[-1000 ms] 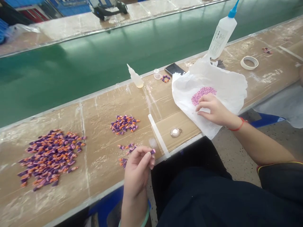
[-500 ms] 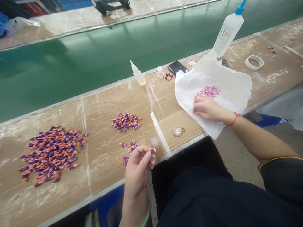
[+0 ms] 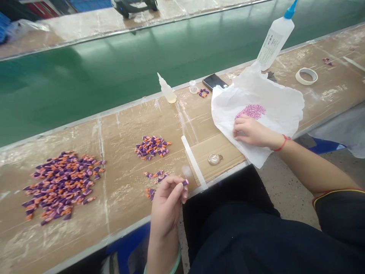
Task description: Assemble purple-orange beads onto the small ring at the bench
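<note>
Between the thumb and fingers of my left hand (image 3: 169,196) is a small purple piece with a pink end (image 3: 185,182). My right hand (image 3: 251,131) rests on a crumpled white sheet (image 3: 282,102), its curled fingers at the near edge of a heap of tiny pink beads (image 3: 253,111). Whether those fingers hold a bead is hidden. Just beyond my left hand lie a few purple, pink and orange pieces (image 3: 159,176). Behind them is a small pile of the same kind (image 3: 152,147), and a larger pile (image 3: 64,186) spreads out at the left.
A round clear disc (image 3: 213,158) lies by a white strip (image 3: 194,161). Farther back stand a small dropper bottle (image 3: 167,89), a phone (image 3: 214,82), a ring of purple pieces (image 3: 203,92) and a tall blue-capped bottle (image 3: 276,40). A tape roll (image 3: 306,76) lies right; a green surface (image 3: 114,68) runs behind.
Almost nothing differs. Both hands keep their places and finger positions; the whole view has shifted very slightly.
</note>
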`<state>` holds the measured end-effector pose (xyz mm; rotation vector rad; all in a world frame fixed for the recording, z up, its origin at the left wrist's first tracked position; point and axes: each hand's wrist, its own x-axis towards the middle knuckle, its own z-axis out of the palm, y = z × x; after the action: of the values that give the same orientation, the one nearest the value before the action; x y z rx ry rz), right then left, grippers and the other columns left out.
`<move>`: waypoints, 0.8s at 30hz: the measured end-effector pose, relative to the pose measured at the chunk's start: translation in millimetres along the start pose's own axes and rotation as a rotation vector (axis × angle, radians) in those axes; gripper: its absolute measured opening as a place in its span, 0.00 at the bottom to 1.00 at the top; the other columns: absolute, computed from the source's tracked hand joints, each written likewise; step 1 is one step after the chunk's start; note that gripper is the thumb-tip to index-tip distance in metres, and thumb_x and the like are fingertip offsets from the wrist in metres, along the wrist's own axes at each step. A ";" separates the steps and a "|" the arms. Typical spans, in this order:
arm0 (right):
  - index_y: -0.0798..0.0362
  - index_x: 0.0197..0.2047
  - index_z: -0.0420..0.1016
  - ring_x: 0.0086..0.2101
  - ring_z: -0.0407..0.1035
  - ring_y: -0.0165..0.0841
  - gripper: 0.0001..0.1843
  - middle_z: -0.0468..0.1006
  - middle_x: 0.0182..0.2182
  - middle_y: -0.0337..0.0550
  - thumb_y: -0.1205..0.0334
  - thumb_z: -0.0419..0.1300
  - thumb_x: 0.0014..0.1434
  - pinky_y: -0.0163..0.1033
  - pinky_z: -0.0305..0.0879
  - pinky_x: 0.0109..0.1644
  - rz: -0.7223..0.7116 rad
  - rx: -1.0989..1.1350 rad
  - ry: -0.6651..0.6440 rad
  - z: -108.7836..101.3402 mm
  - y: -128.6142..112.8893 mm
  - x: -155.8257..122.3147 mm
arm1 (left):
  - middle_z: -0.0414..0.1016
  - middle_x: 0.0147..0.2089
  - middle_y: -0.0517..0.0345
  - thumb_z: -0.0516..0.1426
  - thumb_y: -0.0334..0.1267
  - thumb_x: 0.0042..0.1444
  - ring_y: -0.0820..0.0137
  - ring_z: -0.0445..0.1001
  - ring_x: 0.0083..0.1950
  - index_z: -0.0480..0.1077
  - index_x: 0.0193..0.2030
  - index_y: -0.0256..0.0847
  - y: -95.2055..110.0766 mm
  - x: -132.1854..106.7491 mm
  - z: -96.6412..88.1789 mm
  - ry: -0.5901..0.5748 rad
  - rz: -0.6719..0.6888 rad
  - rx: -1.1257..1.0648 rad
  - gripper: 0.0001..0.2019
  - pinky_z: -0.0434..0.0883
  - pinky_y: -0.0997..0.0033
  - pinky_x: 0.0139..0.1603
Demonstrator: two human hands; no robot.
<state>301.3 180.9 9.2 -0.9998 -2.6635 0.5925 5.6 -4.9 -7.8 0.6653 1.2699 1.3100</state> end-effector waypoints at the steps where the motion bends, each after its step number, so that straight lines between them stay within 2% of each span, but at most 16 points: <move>1: 0.54 0.28 0.72 0.38 0.60 0.38 0.07 0.71 0.32 0.47 0.67 0.59 0.58 0.45 0.59 0.43 0.001 -0.001 -0.004 0.4 -1.3 0.9 | 0.71 0.23 0.61 0.68 0.42 0.50 0.77 0.66 0.21 0.73 0.33 0.39 -0.3 -0.1 -0.4 -0.003 -0.001 0.000 0.11 0.62 0.80 0.20; 7: 0.53 0.24 0.65 0.35 0.58 0.39 0.09 0.69 0.29 0.48 0.73 0.57 0.52 0.46 0.56 0.40 0.034 0.005 0.027 3.2 -12.9 3.5 | 0.71 0.23 0.61 0.68 0.42 0.49 0.77 0.65 0.21 0.72 0.32 0.39 0.1 -0.2 1.5 0.011 -0.008 0.002 0.12 0.62 0.79 0.20; 11: 0.53 0.28 0.65 0.35 0.62 0.38 0.07 0.71 0.31 0.48 0.71 0.55 0.57 0.46 0.59 0.39 0.109 0.070 0.163 -3.3 -23.5 -4.4 | 0.71 0.24 0.61 0.68 0.42 0.48 0.77 0.65 0.21 0.73 0.32 0.39 1.7 -1.0 5.4 0.022 0.004 -0.004 0.11 0.63 0.79 0.20; 14: 0.52 0.33 0.69 0.33 0.67 0.35 0.05 0.74 0.32 0.44 0.63 0.59 0.62 0.43 0.64 0.37 0.239 0.411 0.293 -9.9 -36.4 -11.2 | 0.71 0.23 0.62 0.68 0.42 0.49 0.77 0.65 0.21 0.72 0.31 0.39 3.6 -1.6 10.2 0.009 0.025 0.001 0.11 0.63 0.79 0.20; 16: 0.51 0.37 0.74 0.35 0.70 0.34 0.07 0.76 0.33 0.42 0.58 0.66 0.58 0.41 0.67 0.38 0.342 0.740 0.345 -11.7 -46.4 -13.3 | 0.72 0.24 0.61 0.67 0.42 0.50 0.76 0.66 0.21 0.72 0.32 0.39 4.4 -1.6 14.2 -0.011 0.049 0.017 0.11 0.65 0.78 0.21; 19: 0.51 0.39 0.80 0.34 0.71 0.31 0.11 0.78 0.32 0.41 0.57 0.71 0.53 0.39 0.69 0.39 0.406 1.027 0.329 -9.1 -58.5 -12.4 | 0.73 0.25 0.61 0.66 0.41 0.52 0.75 0.68 0.22 0.73 0.33 0.39 4.1 -0.8 21.7 -0.067 0.082 0.053 0.09 0.66 0.78 0.22; 24: 0.51 0.30 0.80 0.29 0.69 0.26 0.10 0.77 0.27 0.38 0.58 0.75 0.48 0.34 0.69 0.35 0.426 1.353 0.259 0.9 -73.4 -10.1 | 0.73 0.24 0.60 0.63 0.40 0.57 0.75 0.70 0.24 0.74 0.35 0.39 8.3 3.3 44.6 -0.175 0.155 0.111 0.06 0.68 0.77 0.24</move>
<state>266.2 123.6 40.6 -0.9888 -1.2267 1.7934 43.5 12.5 10.4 0.9527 1.1728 1.2822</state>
